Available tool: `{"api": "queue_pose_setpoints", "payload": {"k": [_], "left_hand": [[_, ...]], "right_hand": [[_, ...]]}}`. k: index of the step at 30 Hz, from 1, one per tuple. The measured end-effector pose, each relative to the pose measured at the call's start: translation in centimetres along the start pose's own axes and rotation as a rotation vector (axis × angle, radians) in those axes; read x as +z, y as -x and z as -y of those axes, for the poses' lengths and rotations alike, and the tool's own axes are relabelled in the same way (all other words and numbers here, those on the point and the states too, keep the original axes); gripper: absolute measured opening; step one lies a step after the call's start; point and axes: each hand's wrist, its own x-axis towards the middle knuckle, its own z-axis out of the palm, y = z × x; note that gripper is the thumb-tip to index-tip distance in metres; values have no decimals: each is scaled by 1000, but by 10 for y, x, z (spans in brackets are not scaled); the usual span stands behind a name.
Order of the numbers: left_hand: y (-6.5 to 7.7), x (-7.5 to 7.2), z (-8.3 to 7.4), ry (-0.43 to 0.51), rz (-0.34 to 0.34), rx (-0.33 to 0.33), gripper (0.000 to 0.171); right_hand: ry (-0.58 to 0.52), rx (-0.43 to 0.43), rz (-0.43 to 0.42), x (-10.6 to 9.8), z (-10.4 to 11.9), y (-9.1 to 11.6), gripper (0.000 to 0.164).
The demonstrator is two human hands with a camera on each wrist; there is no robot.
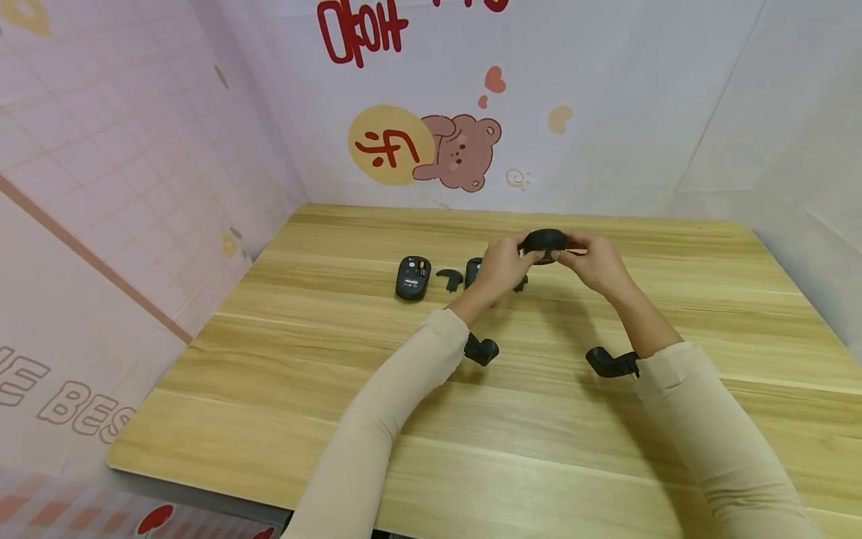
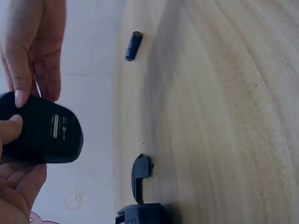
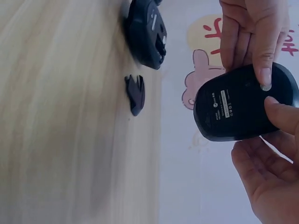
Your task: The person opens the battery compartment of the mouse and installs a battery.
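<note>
A black computer mouse (image 1: 544, 239) is held up over the far part of the table between both hands. My left hand (image 1: 501, 266) grips one side and my right hand (image 1: 595, 262) the other. Both thumbs press close together on its underside, where a white label shows in the wrist views. Behind my left hand on the table lies a second mouse (image 1: 474, 269), partly hidden, with a black battery cover (image 3: 135, 94) next to it. A blue battery (image 2: 134, 45) lies on the wood in the left wrist view.
Farther left, a third mouse (image 1: 413, 278) lies underside up with its compartment uncovered and a battery inside. Another loose cover (image 1: 450, 278) sits beside it. The wooden table (image 1: 283, 389) meets a printed wall cloth (image 1: 592, 165) at the back. Black wrist mounts (image 1: 611, 363) stick out from both sleeves.
</note>
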Motion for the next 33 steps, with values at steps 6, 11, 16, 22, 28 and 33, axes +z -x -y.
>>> {"api": "queue_pose_setpoints", "payload": {"k": [6,11,16,22,28,33], "left_hand": [[4,-15,10,150,57,-4,44],[9,-27,17,303,94,-31,44],[14,-33,18,378,108,-46,42],[19,-39,15,412,84,-115,43],[22,-42,13,476,60,-168,43],[24,-44,12,492,65,-172,39]], "right_hand": [[-24,-6,3,2,11,3,51],[-67,-30,30,8,21,3,49],[-138,-26,31,12,26,5,43],[-157,-21,58,13,29,6,52],[-170,-11,65,12,34,7,58],[-188,-11,73,12,37,8,54]]}}
